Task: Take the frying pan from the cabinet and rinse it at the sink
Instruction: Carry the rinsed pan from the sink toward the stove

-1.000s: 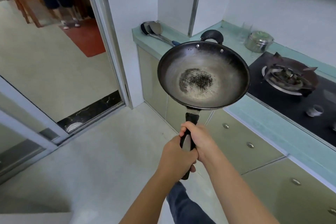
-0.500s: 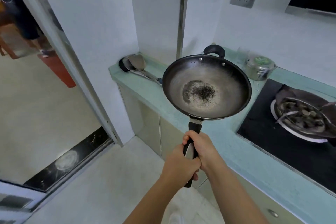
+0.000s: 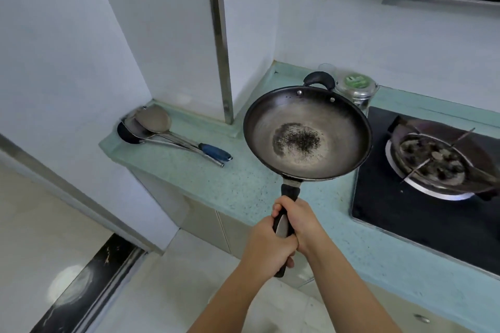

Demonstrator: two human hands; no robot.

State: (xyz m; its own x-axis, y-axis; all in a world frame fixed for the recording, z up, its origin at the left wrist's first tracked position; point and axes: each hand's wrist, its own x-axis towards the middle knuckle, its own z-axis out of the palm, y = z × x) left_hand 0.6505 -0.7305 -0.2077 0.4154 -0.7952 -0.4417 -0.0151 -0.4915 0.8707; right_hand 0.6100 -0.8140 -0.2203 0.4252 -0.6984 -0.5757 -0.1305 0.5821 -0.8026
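Both hands grip the black handle of the frying pan point(image 3: 307, 132) at lower centre of the frame, the left hand point(image 3: 266, 247) lower and the right hand point(image 3: 299, 220) above it, fingers wrapped tight. The pan is held in the air at centre frame over the pale green surface point(image 3: 216, 184), a dark scorched patch in its bowl. Ladles point(image 3: 151, 124) lie at left, a gas burner point(image 3: 433, 162) at right.

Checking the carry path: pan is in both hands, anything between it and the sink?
Cannot say: no sink shows in this view. The pan is held above the counter by its handle, left hand and right hand both gripping. Near it lie ladles to the left, a tin behind, and the stove to the right; none appears to touch it.
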